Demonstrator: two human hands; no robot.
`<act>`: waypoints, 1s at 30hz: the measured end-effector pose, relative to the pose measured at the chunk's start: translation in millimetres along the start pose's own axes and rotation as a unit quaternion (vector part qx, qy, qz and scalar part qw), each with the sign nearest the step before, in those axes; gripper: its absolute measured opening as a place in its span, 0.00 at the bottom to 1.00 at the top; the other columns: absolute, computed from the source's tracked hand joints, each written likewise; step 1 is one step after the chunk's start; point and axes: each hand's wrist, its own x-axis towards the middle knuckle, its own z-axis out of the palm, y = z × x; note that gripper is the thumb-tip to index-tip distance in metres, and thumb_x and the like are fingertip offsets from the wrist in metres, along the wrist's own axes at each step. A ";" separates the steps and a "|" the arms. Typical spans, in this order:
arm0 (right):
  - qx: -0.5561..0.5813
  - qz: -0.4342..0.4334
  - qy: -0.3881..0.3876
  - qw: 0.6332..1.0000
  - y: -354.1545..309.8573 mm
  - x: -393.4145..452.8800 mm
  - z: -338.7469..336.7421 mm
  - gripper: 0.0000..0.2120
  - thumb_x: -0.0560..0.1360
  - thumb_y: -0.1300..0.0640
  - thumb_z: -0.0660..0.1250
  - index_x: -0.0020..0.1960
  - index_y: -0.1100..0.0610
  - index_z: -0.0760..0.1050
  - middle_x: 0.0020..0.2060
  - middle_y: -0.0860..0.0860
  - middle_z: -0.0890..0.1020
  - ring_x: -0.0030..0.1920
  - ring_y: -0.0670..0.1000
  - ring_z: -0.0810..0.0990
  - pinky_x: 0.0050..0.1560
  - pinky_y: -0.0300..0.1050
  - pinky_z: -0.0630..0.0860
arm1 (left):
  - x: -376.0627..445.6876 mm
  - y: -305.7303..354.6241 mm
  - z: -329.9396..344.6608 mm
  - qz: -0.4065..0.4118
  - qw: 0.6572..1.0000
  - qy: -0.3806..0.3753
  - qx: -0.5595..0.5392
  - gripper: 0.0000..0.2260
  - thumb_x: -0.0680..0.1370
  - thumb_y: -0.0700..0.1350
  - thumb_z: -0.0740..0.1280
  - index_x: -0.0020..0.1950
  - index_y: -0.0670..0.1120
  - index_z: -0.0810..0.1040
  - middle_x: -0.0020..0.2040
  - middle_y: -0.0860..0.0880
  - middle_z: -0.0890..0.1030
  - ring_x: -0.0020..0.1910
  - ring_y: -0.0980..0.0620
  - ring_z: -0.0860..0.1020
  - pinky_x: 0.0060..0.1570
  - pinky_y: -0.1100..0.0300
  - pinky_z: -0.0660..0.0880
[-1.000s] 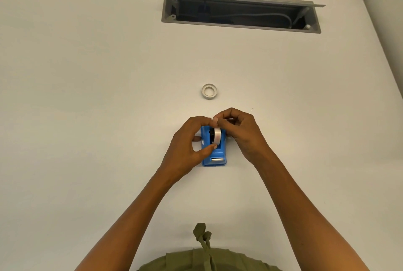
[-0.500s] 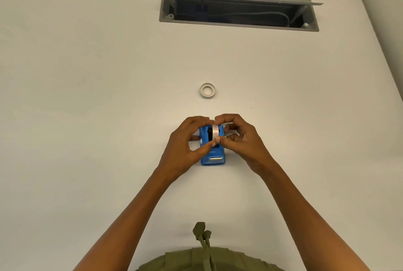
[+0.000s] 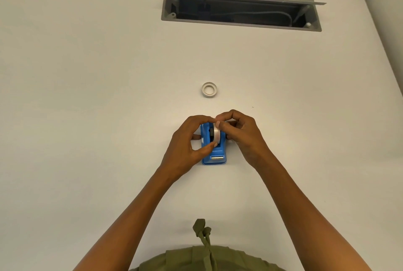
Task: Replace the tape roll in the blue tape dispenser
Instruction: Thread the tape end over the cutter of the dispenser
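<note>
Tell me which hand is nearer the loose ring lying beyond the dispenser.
Right, narrowly. The right hand reaches closest to the ring, just this side of it; the left hand sits lower, on the dispenser.

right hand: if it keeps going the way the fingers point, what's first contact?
The right hand points left across the blue plastic tape dispenser; past the white tape roll it pinches, it would likely meet the left hand. Depth unclear.
</note>
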 end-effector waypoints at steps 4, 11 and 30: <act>0.013 0.024 -0.006 1.000 -3.7 3.9 -0.1 0.04 0.72 0.61 0.68 0.40 0.54 0.78 0.39 0.51 0.81 0.43 0.50 0.77 0.41 0.42 0.74 | 1.2 -0.3 -1.9 0.001 1.000 -0.006 0.003 0.21 0.70 0.50 0.71 0.60 0.60 0.69 0.56 0.66 0.71 0.56 0.67 0.71 0.48 0.75 0.72; 0.013 0.009 -0.003 1.000 -3.0 4.8 -0.4 0.01 0.73 0.56 0.69 0.44 0.54 0.78 0.41 0.48 0.82 0.43 0.47 0.79 0.40 0.38 0.76 | 2.1 -0.2 -2.5 -0.007 1.000 0.000 -0.002 0.20 0.70 0.51 0.70 0.60 0.58 0.71 0.56 0.61 0.73 0.56 0.63 0.73 0.49 0.71 0.75; -0.072 -0.088 -0.081 0.990 15.6 -10.8 -11.3 0.20 0.68 0.58 0.73 0.58 0.52 0.72 0.57 0.47 0.76 0.51 0.50 0.75 0.43 0.40 0.77 | 0.0 -2.4 -0.8 0.004 1.000 0.001 0.000 0.18 0.72 0.49 0.67 0.60 0.58 0.70 0.58 0.62 0.72 0.57 0.64 0.72 0.50 0.73 0.72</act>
